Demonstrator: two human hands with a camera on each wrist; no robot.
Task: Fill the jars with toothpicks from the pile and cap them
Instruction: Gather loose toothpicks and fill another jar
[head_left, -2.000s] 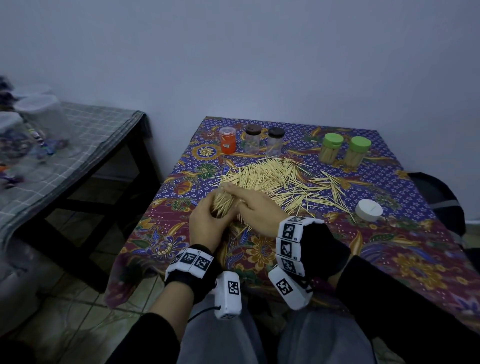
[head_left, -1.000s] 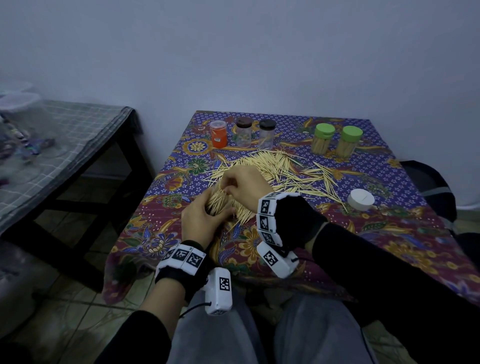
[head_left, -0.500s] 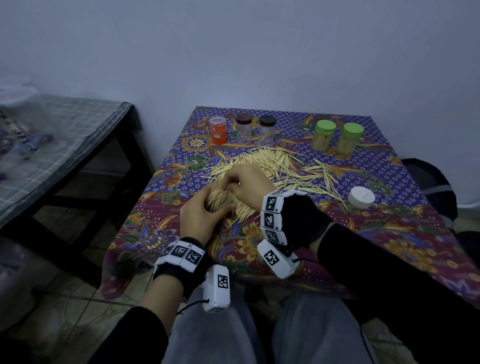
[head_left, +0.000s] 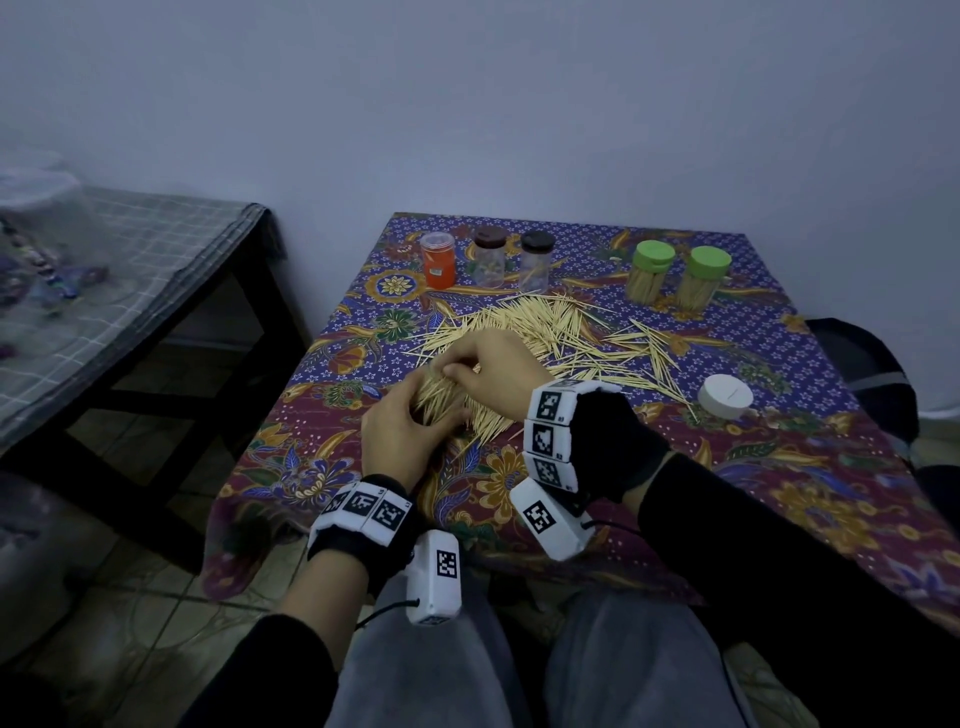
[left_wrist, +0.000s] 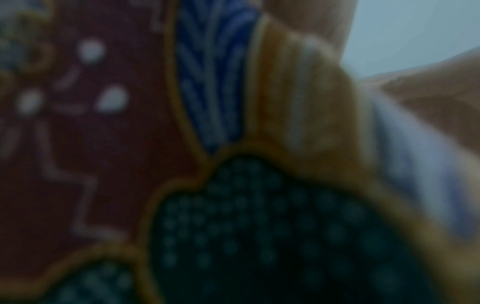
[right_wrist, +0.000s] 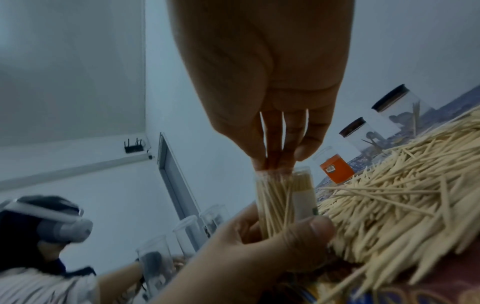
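Jar (right_wrist: 284, 197), clear and upright, gripped in left hand (head_left: 397, 434) at centre of head view, packed with toothpicks (right_wrist: 272, 202) standing along its long axis. Right hand (head_left: 493, 374) directly above the mouth, fingertips (right_wrist: 262, 162) bunched narrow and pressing down on the toothpick tops. Likely next: cap, so white lid (head_left: 725, 396) matters, lying well to the right on the bench (head_left: 779, 467), nearer the right hand. Pile (head_left: 550, 327) just behind both hands. Right wrist view shows jar and fill; head view hides the jar behind the hands. Left wrist view only blurred cloth.
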